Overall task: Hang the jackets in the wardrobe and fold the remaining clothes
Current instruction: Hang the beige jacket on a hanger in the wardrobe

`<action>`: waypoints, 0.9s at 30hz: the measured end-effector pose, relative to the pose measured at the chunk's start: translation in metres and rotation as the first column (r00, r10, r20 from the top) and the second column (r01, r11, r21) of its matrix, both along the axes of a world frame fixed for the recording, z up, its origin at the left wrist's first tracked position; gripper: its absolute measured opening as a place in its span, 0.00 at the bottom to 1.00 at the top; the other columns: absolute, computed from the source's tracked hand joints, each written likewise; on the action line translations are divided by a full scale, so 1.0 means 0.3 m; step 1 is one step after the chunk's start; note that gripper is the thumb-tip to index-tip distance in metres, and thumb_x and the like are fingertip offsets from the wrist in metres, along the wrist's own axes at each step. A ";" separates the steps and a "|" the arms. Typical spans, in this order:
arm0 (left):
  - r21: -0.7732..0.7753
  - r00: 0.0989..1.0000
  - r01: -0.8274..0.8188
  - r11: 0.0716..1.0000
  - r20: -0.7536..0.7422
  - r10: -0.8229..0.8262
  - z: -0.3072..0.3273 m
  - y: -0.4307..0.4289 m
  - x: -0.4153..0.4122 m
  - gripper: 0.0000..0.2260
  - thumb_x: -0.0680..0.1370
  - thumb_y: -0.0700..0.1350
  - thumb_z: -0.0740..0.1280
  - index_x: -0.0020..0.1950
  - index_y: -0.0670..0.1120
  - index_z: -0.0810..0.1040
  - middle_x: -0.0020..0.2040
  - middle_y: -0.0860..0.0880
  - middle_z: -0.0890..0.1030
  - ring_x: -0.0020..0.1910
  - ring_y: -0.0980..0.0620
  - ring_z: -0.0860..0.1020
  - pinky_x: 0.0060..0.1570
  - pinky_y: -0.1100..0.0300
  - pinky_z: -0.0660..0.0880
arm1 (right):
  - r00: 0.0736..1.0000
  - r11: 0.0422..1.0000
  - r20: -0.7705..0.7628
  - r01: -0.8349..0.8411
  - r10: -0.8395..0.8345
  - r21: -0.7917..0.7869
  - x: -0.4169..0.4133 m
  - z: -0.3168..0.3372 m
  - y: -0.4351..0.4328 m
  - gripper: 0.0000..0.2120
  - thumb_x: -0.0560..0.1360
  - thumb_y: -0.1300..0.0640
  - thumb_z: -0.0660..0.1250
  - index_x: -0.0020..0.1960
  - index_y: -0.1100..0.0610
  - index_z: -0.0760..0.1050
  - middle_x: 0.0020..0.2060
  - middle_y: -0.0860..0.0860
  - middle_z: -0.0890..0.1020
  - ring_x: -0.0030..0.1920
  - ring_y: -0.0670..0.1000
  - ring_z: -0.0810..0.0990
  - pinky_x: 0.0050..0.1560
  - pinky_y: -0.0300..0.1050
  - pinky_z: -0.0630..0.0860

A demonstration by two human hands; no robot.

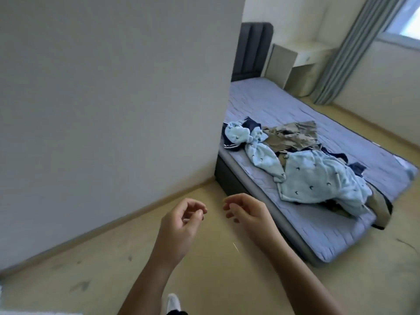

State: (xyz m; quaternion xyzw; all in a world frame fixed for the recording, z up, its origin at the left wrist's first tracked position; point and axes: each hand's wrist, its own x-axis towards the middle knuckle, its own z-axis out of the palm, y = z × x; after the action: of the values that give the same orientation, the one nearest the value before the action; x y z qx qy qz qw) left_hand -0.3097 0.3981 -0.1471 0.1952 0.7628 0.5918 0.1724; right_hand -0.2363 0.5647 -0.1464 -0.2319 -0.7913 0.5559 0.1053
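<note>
1. Room: bedroom w/ beige floor (227, 280); plain white wall (102, 98) fills left half of view; its corner edge hides part of the bed.
2. Bed: low; grey-blue mattress (284, 105) on dark base; dark padded headboard (252, 51) at far end; pale bedside cabinet (295, 64) just beside headboard; grey curtain (350, 48) and window (406, 21) at top right.
3. Clothes pile: lies crumpled and unfolded on near half of mattress, close to the wall corner.
4. Pile contents: light-blue fleece garment (322, 180) w/ small dark motifs on top at near end; a 2nd twisted light-blue section behind it, cannot tell if same item; khaki garment (293, 135) behind the fleece; navy garment (251, 126) at far-left end, partly under fleece; a khaki-and-dark piece droops over near-right mattress edge.
5. Left hand (181, 223): held up over floor; fingers loosely curled, relaxed; grasps nothing.
6. Right hand (247, 214): same posture, relaxed, grasps nothing; near left hand, fingertips facing, not touching; just short of mattress corner, apart from pile.
7. White shoe (173, 302) at bottom edge, between the forearms.
</note>
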 end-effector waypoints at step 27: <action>-0.182 0.735 0.678 0.712 0.166 -0.658 -0.258 1.960 -0.646 0.07 0.78 0.38 0.65 0.46 0.49 0.79 0.42 0.54 0.84 0.44 0.55 0.81 0.49 0.57 0.78 | 0.662 0.631 0.154 0.747 -0.733 -0.209 -0.224 -0.301 1.581 0.09 0.78 0.65 0.62 0.47 0.55 0.79 0.40 0.50 0.84 0.38 0.44 0.81 0.39 0.37 0.75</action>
State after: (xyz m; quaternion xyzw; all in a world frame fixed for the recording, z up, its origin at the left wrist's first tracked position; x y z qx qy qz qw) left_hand -0.5034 0.9862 -0.2244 0.4099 0.6953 0.4049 0.4296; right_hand -0.3035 1.0389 -0.2366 -0.5623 -0.5510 0.5535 0.2717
